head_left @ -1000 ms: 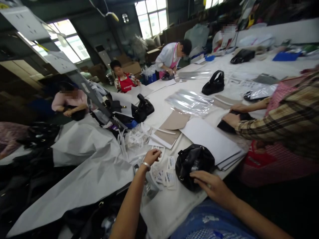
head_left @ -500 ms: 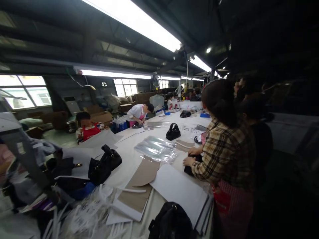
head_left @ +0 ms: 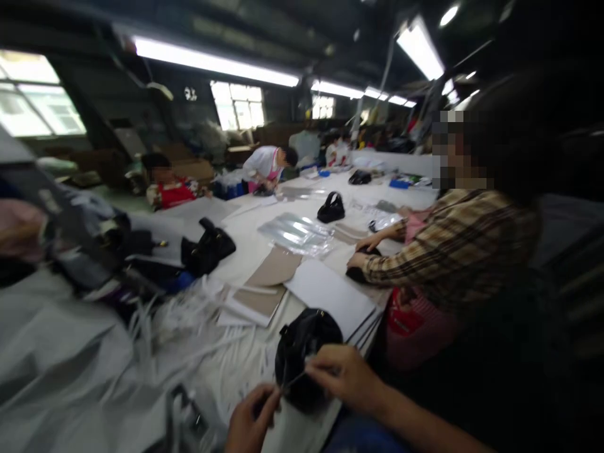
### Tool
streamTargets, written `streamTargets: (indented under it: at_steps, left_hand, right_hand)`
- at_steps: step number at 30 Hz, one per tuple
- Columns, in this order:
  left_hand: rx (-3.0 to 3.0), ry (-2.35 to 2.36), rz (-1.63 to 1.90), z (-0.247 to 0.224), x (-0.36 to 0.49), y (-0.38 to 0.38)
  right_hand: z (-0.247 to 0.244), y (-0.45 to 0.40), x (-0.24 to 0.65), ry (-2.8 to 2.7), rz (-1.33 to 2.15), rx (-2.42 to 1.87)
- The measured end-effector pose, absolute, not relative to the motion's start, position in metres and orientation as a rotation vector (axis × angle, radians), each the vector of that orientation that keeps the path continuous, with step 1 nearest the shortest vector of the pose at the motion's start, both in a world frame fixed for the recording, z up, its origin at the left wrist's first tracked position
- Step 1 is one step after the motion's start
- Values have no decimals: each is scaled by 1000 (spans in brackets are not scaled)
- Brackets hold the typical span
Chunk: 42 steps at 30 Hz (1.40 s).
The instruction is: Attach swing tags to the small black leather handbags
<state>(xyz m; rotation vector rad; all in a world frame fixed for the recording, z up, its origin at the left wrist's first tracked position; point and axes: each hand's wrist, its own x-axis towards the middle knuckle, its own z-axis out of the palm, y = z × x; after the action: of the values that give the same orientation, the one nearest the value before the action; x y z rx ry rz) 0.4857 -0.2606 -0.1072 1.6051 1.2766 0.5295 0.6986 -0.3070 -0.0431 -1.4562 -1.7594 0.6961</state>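
Both my hands are low in the head view, in front of a black handbag (head_left: 309, 330) at the near edge of the table. Between them runs a short, thin, dark strand (head_left: 295, 380), drawn fairly straight; blur hides whether it is cord, thread or wire. My left hand (head_left: 255, 416) pinches its lower left end between thumb and finger. The other end sits in the closed fingertips of my right hand (head_left: 346, 377). Part of the bag's front lies behind the right hand and the strand.
A co-worker in a plaid sleeve (head_left: 425, 251) presses on a dark piece at the right. White sheets (head_left: 330, 292), brown panels (head_left: 274, 267), clear plastic sheets (head_left: 297, 231) and another black handbag (head_left: 331, 207) lie along the white table (head_left: 250, 220). White strips heap up at the left.
My hands have come into view from below with the thin strand between them. The camera view has tipped downward, so the near black bag sits higher and shows more fully.
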Motion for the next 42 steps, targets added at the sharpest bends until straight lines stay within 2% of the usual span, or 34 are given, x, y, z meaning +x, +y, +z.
streamTargets:
  at_steps: [6,12,20,29,35,42]
  left_hand:
    - [1328,1335,700,-167,477,-283]
    - [1485,1503,863,-212,503,-291]
    - [1474,1525,1005,-207,514,-292]
    - [931,1285,1105,-210,518,-298]
    - [948,1337,1090,-206,520,-296]
    - [1177,1509,1006,-202,516,-295]
  right_hand:
    - [-42,-308,710,-1770,786,-1550]
    - [-46,-317,708,-1822,705,-1574]
    - [-54,-315,690,-1805,659,-1533]
    - [-78,-305,675,-1785,690,-1462]
    - [-103,-304,672,-1835,676,-1434]
    - [-126,-301,667,-1784,828,-1497]
